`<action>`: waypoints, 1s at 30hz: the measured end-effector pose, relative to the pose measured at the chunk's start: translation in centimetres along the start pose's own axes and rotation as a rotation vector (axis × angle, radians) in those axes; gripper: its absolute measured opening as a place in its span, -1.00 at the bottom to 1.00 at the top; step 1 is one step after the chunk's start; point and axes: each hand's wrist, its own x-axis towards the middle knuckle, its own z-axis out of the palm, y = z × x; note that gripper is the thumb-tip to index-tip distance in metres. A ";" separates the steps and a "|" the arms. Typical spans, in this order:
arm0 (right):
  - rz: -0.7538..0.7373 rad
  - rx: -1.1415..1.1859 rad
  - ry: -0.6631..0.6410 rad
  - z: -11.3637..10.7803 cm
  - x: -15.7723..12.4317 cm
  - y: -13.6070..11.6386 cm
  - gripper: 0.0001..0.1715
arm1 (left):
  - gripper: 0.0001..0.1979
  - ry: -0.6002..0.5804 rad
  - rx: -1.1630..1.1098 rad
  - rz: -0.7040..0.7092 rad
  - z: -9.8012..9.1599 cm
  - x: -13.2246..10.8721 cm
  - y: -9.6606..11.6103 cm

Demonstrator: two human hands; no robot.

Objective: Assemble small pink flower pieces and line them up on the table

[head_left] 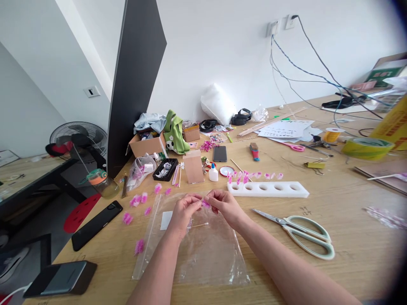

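Observation:
Between my two hands is a small pink-purple petal-like piece (206, 204), partly hidden by the fingers. My left hand (186, 212) pinches its left side with thumb and forefinger. From the right, my right hand (225, 206) has closed its fingertips on the same piece. Both hands are above a clear plastic bag (210, 258) lying flat on the table. A cotton swab (199, 225) and a white square of paper (165, 220) lie at the bag. Several fluffy pink pieces (139, 246) are scattered to its left. Behind my right hand, a white foam strip (270, 189) carries pink petals (245, 176) along its back edge.
Scissors (299, 231) lie partly open on the right. A white glue bottle (213, 173), a cardboard piece (193, 166) and a black tray (165, 169) stand behind my hands. On the left are a black phone (97, 225) and a dark device (62, 277) near the table edge.

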 end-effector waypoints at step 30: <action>-0.016 -0.084 0.045 0.3 0.0 0.0 -0.57 | -0.70 -0.079 0.007 -0.018 -0.1 0.0 -0.1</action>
